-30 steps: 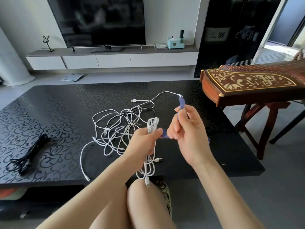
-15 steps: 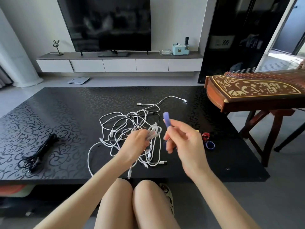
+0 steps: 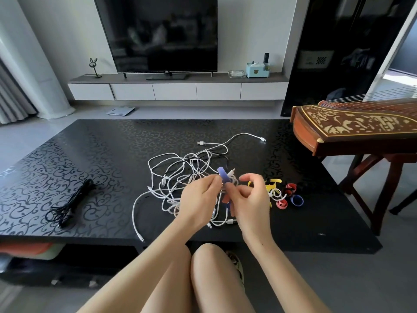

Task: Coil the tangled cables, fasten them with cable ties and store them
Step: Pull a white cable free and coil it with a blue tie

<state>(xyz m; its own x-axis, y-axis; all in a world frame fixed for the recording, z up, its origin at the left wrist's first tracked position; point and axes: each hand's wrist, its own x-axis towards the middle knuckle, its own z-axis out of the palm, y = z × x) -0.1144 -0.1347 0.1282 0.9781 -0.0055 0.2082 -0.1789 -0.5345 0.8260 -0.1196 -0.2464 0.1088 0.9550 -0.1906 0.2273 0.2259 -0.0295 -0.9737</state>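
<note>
A: What lies left on the desk (image 3: 108,154)?
B: A black cable bundle (image 3: 67,205). Mid-desk, the white tangled cables (image 3: 178,170).
A: And the hands?
B: Close together above the near side. The left hand (image 3: 198,202) grips a white coil (image 3: 220,220), and the right hand (image 3: 250,199) pinches the purple cable tie (image 3: 223,176) against it. Spare coloured ties (image 3: 284,195) lie just right.

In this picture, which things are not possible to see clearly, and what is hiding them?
Head view: whether the purple cable tie is closed round the coiled white cable; the left hand and right hand cover it.
Head view: the number of spare ties; the right hand hides some.
Head view: any tie on the black cable bundle; too small and dark.
Head view: the far end of the zither; cut by the right edge.
</note>
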